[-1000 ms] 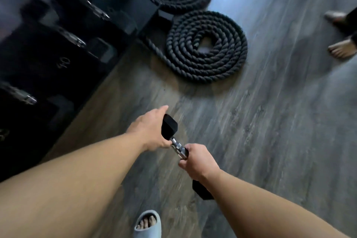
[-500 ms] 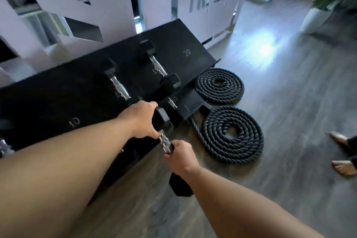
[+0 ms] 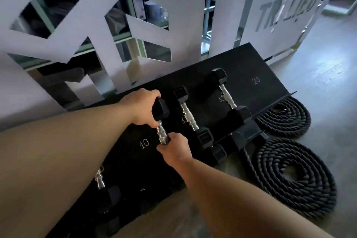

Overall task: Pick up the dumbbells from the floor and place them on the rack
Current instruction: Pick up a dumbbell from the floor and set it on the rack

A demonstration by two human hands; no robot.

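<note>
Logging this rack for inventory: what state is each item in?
Held dumbbell: gripped over the rack beside the "10" mark.
Left hand: shut on its head.
Right hand: shut on its handle.
Two dumbbells: resting on rack.
Ropes: coiled on floor.

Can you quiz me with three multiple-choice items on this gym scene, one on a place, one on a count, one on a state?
1. Where is the held dumbbell?
A. over the rack's shelf beside the number 10
B. on the floor by the ropes
C. beside the number 20

2. How many coiled battle ropes lie on the floor right of the rack?
A. one
B. two
C. four

3. How is the dumbbell gripped?
A. one hand only
B. both hands on it
C. by no hand

Answers:
1 A: it sits just above the printed 10.
2 B: two coils show, one behind the other.
3 B: the left hand grasps the far head and the right hand closes on the handle.
</note>
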